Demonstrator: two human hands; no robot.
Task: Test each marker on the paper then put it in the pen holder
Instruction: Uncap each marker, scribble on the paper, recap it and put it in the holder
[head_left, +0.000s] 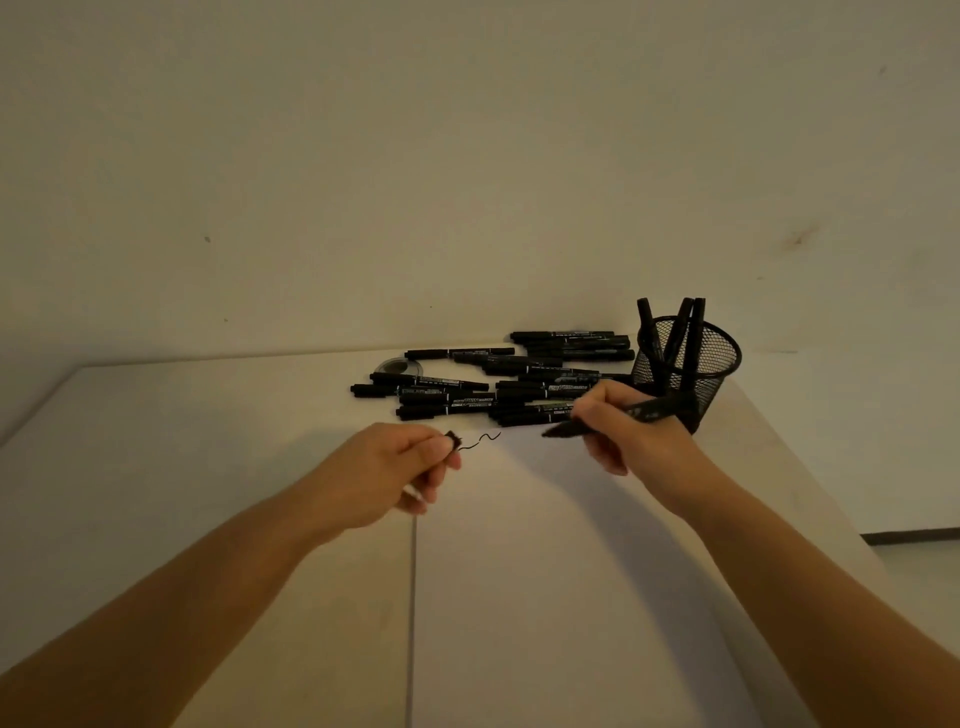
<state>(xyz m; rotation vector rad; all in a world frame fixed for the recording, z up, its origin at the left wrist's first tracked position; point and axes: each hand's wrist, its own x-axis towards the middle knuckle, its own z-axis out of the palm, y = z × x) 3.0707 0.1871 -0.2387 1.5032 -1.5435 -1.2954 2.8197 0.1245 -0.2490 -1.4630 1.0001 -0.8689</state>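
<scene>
Forearms: both reach in from the near edge over the pale desk (156, 441).
Left hand (395, 467): fingers curled, its grip pinching a small black cap (453, 440) between thumb and forefinger.
Right hand (618, 431): grip closed round an uncapped black marker (613, 418), tip pointing left, just above the sheet.
Paper (545, 571): white, lying flat under both hands, with a short black squiggle (480, 441) between cap and marker tip.
Marker pile (493, 384): many capped black markers lying flat beyond the paper.
Pen holder (691, 364): black mesh cup at the far right of the pile, with three markers standing inside.
</scene>
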